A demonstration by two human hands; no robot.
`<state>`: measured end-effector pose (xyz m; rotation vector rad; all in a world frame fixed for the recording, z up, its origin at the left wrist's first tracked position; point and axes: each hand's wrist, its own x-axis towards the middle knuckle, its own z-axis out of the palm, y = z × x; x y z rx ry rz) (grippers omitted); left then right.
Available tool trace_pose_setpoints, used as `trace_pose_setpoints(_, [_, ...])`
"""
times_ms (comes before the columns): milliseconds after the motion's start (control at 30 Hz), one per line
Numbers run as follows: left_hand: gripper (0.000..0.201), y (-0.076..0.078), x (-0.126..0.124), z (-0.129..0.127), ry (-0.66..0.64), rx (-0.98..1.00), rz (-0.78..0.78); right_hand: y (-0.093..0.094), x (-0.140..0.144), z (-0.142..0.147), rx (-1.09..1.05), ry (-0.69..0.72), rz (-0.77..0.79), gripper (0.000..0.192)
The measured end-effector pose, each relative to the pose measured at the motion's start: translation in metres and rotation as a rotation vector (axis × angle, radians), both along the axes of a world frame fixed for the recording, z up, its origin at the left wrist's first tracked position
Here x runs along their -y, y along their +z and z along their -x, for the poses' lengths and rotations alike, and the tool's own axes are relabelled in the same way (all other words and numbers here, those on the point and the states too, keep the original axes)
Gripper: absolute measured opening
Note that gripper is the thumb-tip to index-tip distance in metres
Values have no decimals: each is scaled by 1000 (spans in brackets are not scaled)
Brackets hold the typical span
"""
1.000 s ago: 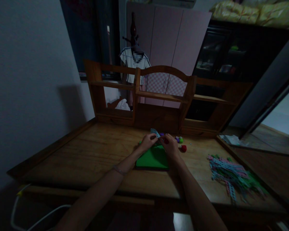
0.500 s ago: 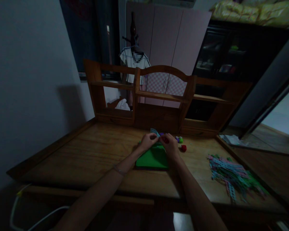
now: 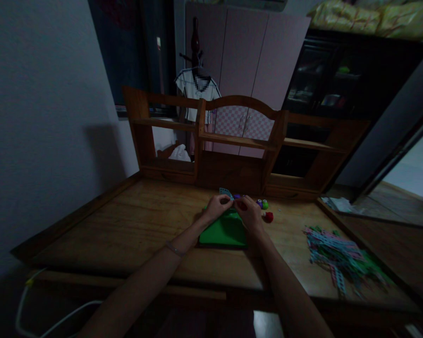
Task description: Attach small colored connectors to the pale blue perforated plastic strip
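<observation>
My left hand (image 3: 216,207) pinches a light-blue plastic strip with rows of holes (image 3: 226,192), whose far end sticks up beyond the fingers. Against it, my right hand (image 3: 248,213) is closed, its fingertips meeting the left ones at the strip's near end. Whatever small piece the right fingers grip is hidden; something dark red shows inside that hand. Both hands are over a bright green flat board or case (image 3: 223,231) lying on the wooden desk (image 3: 155,211). Just right of my right hand lies a small red piece (image 3: 268,217).
A purple and green pair of little figures with big eyes (image 3: 262,204) stands behind the red piece. On the right lies a loose pile of pink, blue and green perforated strips (image 3: 341,258). A wooden shelf unit (image 3: 232,171) borders the desk's back.
Hardly anything differs. Both hands keep nearly the same place and pinch, and the blue strip's far end has tipped very slightly left.
</observation>
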<state>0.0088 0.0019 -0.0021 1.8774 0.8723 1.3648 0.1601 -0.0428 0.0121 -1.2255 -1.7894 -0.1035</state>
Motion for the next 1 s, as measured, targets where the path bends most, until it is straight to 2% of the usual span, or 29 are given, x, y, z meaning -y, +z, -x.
trace_pose_setpoints(200, [27,-2,-1,-1,-69,73,95,4,1,3,-88,16,14,15])
trace_pose_setpoints(333, [29,-2,-3,0,-89,151,163,9,3,3,-268,41,32,25])
trace_pose_setpoints(500, [30,0,-1,1,-155,199,246,9,-4,-11,-558,-89,67,36])
trace_pose_setpoints(600, [31,2,1,2,-171,213,260,7,-9,-20,-652,-122,82,39])
trace_pose_setpoints(767, [31,4,3,3,-171,234,292,5,-10,-20,-638,-99,105,39])
trace_pose_setpoints(1000, [30,6,4,4,-138,238,293,-3,-14,-17,-491,-102,125,33])
